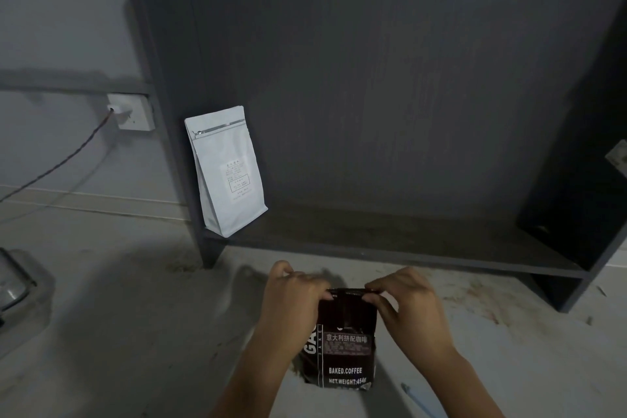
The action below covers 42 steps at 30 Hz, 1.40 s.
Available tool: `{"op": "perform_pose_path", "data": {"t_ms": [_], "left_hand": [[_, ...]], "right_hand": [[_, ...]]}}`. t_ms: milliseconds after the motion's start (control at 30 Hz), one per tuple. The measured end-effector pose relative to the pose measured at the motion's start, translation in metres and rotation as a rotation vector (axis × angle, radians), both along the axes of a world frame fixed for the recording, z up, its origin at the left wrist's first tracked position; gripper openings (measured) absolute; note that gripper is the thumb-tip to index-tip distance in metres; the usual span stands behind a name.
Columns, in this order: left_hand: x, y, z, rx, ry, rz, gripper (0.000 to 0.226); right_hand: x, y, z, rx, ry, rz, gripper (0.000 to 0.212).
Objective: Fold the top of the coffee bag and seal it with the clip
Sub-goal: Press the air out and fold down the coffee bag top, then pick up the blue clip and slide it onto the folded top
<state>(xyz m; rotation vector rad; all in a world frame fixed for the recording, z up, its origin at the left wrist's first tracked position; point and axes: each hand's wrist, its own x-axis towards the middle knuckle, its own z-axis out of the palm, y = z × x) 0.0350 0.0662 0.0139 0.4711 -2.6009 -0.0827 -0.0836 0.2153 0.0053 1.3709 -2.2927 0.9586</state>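
Note:
A black coffee bag (346, 349) with white print stands upright on the pale floor, low in the middle of the view. My left hand (295, 295) pinches the left end of the bag's top edge. My right hand (403, 299) pinches the right end of that same edge. The top edge (347, 292) looks flattened and bent over between my fingers. A thin pale blue object (412, 392) lies on the floor just right of the bag; I cannot tell if it is the clip.
A white coffee bag (227, 173) stands at the left end of a dark shelf unit (390, 248) behind the black bag. A wall socket (132, 112) with a cable is at the left. A metal-and-glass object (13, 282) sits at the far left edge.

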Motion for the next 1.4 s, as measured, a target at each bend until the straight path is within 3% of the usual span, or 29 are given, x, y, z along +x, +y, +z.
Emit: {"op": "perform_pose_path", "data": {"t_ms": [200, 367, 433, 533, 600, 700, 833, 933, 1033, 1200, 1333, 1400], "left_hand": [[0.003, -0.009, -0.006, 0.005, -0.003, 0.01, 0.016], [0.004, 0.003, -0.001, 0.078, 0.018, -0.071, 0.009], [0.005, 0.004, 0.001, 0.222, 0.059, -0.11, 0.01], [0.012, 0.007, -0.002, 0.661, 0.193, -0.126, 0.018], [0.02, 0.012, -0.006, 0.722, 0.285, -0.103, 0.032], [0.024, 0.017, -0.005, 0.766, 0.367, -0.126, 0.031], [0.023, 0.014, -0.021, 0.972, 0.359, -0.069, 0.031], [0.022, 0.014, -0.032, 0.985, 0.316, -0.054, 0.032], [0.02, 0.011, -0.036, 1.001, 0.304, -0.033, 0.028], [0.018, 0.012, -0.043, 1.024, 0.338, 0.019, 0.021], [0.016, 0.014, -0.046, 1.079, 0.404, 0.032, 0.024], [0.015, 0.015, -0.049, 1.084, 0.414, 0.033, 0.025]], "right_hand": [[-0.009, 0.014, -0.008, -0.097, -0.137, -0.022, 0.011], [0.005, 0.006, -0.009, -0.08, -0.481, 0.106, 0.011], [0.008, 0.002, -0.017, -0.079, -0.514, 0.096, 0.014], [0.011, 0.002, -0.02, -0.135, -0.543, 0.051, 0.033], [0.017, 0.003, -0.021, -0.182, -0.518, 0.036, 0.032], [0.02, 0.004, -0.022, -0.246, -0.497, 0.05, 0.017], [0.017, -0.001, -0.025, -0.045, -0.449, 0.082, 0.007], [0.02, -0.002, -0.019, 0.026, -0.44, 0.085, 0.005], [0.016, 0.008, -0.018, 0.062, -0.5, 0.111, 0.025], [0.004, 0.052, -0.05, 0.171, -0.285, -0.274, 0.047], [0.004, 0.086, -0.086, 0.548, -0.443, -0.459, 0.069], [0.006, 0.096, -0.102, 0.674, -0.48, -0.453, 0.067]]}}
